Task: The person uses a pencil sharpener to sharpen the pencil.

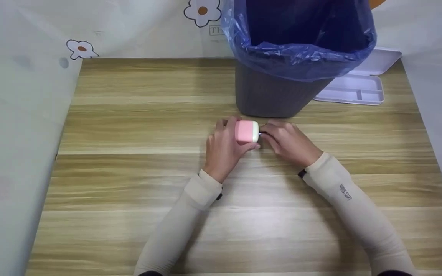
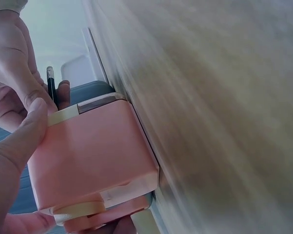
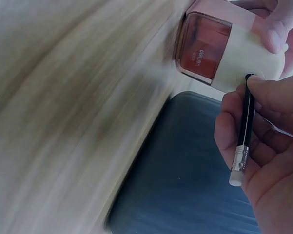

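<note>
A pink and cream pencil sharpener (image 1: 246, 131) sits on the wooden table in front of the bin. My left hand (image 1: 222, 151) grips its body, with the thumb along one side near the cream face. Opposite, my right hand (image 1: 292, 142) pinches a black pencil (image 3: 247, 117) between thumb and fingers. The pencil's far end is inside the sharpener's front hole and cannot be seen; its white eraser (image 3: 237, 177) points away from the sharpener. A see-through window (image 3: 205, 46) shows on the sharpener in the right wrist view. A pink crank-like part (image 2: 107, 217) sits at its back.
A dark grey bin (image 1: 271, 92) with a blue plastic liner (image 1: 301, 57) stands just beyond the hands. Behind it on the right lies an opened pale pencil case (image 1: 370, 97) with divided compartments. A flower-patterned sheet (image 1: 140, 30) borders the table.
</note>
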### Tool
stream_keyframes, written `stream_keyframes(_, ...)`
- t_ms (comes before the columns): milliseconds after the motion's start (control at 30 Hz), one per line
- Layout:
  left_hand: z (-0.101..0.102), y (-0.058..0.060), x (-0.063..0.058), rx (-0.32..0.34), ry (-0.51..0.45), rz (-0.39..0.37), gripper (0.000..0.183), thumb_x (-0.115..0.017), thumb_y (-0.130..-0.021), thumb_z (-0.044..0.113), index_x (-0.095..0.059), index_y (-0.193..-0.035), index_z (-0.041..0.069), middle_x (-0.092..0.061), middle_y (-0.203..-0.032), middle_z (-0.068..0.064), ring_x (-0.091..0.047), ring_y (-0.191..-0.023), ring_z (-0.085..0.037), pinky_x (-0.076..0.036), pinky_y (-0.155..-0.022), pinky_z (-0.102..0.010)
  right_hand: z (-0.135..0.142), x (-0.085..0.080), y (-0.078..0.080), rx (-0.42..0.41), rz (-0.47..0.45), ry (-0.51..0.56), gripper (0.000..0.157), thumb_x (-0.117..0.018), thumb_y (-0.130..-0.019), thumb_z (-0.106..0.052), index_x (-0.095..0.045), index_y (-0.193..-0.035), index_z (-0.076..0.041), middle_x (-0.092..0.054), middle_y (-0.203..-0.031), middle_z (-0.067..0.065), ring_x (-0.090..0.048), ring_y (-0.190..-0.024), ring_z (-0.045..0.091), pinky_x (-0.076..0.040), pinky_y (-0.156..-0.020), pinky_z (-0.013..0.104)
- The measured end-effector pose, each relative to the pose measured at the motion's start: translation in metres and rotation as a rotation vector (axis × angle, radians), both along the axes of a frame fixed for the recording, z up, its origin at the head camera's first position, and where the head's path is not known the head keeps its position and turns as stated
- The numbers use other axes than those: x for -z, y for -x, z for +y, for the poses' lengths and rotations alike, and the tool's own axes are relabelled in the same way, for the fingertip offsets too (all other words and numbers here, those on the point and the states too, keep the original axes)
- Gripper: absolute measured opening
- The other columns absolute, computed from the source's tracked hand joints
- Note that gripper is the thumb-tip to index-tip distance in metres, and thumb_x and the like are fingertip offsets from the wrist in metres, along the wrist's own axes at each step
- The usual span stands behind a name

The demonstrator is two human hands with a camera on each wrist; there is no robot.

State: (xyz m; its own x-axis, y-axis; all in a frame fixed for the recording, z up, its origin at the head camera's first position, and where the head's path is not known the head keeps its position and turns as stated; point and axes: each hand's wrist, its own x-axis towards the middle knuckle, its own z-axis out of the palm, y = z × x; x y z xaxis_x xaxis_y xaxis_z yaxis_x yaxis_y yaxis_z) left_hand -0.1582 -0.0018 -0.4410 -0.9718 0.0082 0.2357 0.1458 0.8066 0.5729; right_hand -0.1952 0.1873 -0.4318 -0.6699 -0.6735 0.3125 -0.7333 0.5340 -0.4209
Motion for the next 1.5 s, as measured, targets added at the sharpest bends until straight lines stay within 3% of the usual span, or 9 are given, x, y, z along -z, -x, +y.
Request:
stream_keyframes(233, -0.001, 0.001, -0.002, 0.014, -0.015, -0.023, 0.081, -0.083, -0.052, 0.053, -0.053, -0.117, 0.015, -0.054, -0.099, -0.010, -0.058, -0.078, -0.027, -0.050, -0.059, -0.042, 0.001, -0.002, -0.003, 0.076, -0.057, 0.048, 0.017, -0.059, -0.088, -0.011, -0.064, -0.102, -0.003, -0.063, -0.091, 0.006, -0.059, -0.081, 0.017, -0.050, -0.072, 0.035)
stream_keyframes(400, -0.006, 0.002, -0.005, 0.072, -0.031, -0.038, 0.077, -0.087, -0.054, 0.042, -0.053, -0.117, 0.015, -0.056, -0.102, -0.011, -0.059, -0.082, -0.028, -0.050, -0.062, -0.043, -0.002, -0.003, -0.006, 0.088, -0.062, 0.030, 0.056, -0.062, -0.083, -0.025, -0.046, -0.132, -0.002, -0.057, -0.120, 0.015, -0.057, -0.106, 0.025, -0.046, -0.088, 0.040)
stream_keyframes(567, -0.014, 0.002, -0.008, 0.149, -0.050, -0.077, 0.069, -0.087, -0.061, 0.024, -0.051, -0.120, 0.014, -0.055, -0.105, -0.013, -0.059, -0.087, -0.029, -0.050, -0.069, -0.044, -0.007, 0.002, -0.006, 0.060, -0.107, -0.031, 0.078, -0.067, -0.080, -0.046, -0.037, -0.140, -0.006, -0.049, -0.133, 0.011, -0.049, -0.119, 0.022, -0.041, -0.096, 0.037)
stream_keyframes(800, -0.022, 0.004, -0.009, 0.240, -0.115, -0.123, 0.071, -0.079, -0.067, 0.001, -0.047, -0.129, 0.011, -0.054, -0.113, -0.013, -0.056, -0.097, -0.026, -0.048, -0.079, -0.042, -0.013, 0.004, -0.001, 0.041, -0.196, -0.005, 0.084, -0.074, -0.075, -0.042, -0.035, -0.141, -0.007, -0.049, -0.133, 0.014, -0.049, -0.118, 0.025, -0.041, -0.095, 0.040)
stream_keyframes(933, -0.030, 0.006, -0.008, 0.257, -0.129, -0.136, 0.077, -0.078, -0.067, 0.001, -0.043, -0.135, 0.010, -0.054, -0.114, -0.014, -0.055, -0.099, -0.023, -0.048, -0.082, -0.037, -0.018, 0.003, 0.001, 0.047, -0.205, 0.004, 0.084, -0.076, -0.073, -0.040, -0.038, -0.140, -0.005, -0.051, -0.131, 0.014, -0.050, -0.118, 0.024, -0.042, -0.095, 0.038)
stream_keyframes(1067, -0.038, 0.007, -0.006, 0.257, -0.127, -0.159, 0.078, -0.078, -0.067, 0.001, -0.041, -0.136, 0.006, -0.057, -0.109, -0.012, -0.057, -0.091, -0.020, -0.049, -0.077, -0.033, -0.022, 0.005, 0.003, 0.039, -0.206, 0.021, 0.078, -0.076, -0.074, -0.037, -0.043, -0.135, -0.002, -0.053, -0.127, 0.014, -0.052, -0.114, 0.024, -0.043, -0.094, 0.036)
stream_keyframes(1233, -0.047, 0.009, -0.003, 0.260, -0.118, -0.231, 0.054, -0.074, -0.071, 0.000, -0.055, -0.121, 0.003, -0.064, -0.096, -0.005, -0.062, -0.083, -0.014, -0.050, -0.072, -0.027, -0.024, 0.005, 0.005, 0.019, -0.233, 0.034, 0.067, -0.077, -0.075, -0.030, -0.048, -0.129, -0.004, -0.057, -0.121, 0.012, -0.055, -0.107, 0.022, -0.045, -0.089, 0.037)
stream_keyframes(1367, -0.053, 0.011, -0.001, 0.245, -0.095, -0.261, 0.026, -0.074, -0.073, 0.002, -0.067, -0.098, 0.006, -0.067, -0.085, -0.001, -0.062, -0.076, -0.012, -0.050, -0.069, -0.028, -0.023, 0.003, 0.006, 0.009, -0.250, 0.018, 0.068, -0.077, -0.074, -0.028, -0.047, -0.132, -0.007, -0.058, -0.119, 0.011, -0.056, -0.104, 0.021, -0.046, -0.086, 0.036)
stream_keyframes(1500, -0.058, 0.011, 0.000, 0.239, -0.041, -0.272, 0.011, -0.073, -0.074, 0.003, -0.073, -0.082, 0.010, -0.068, -0.078, 0.002, -0.059, -0.068, -0.010, -0.048, -0.064, -0.030, -0.022, 0.003, 0.007, 0.004, -0.254, 0.019, 0.070, -0.077, -0.074, -0.029, -0.046, -0.133, -0.008, -0.059, -0.117, 0.010, -0.056, -0.099, 0.019, -0.047, -0.082, 0.035)
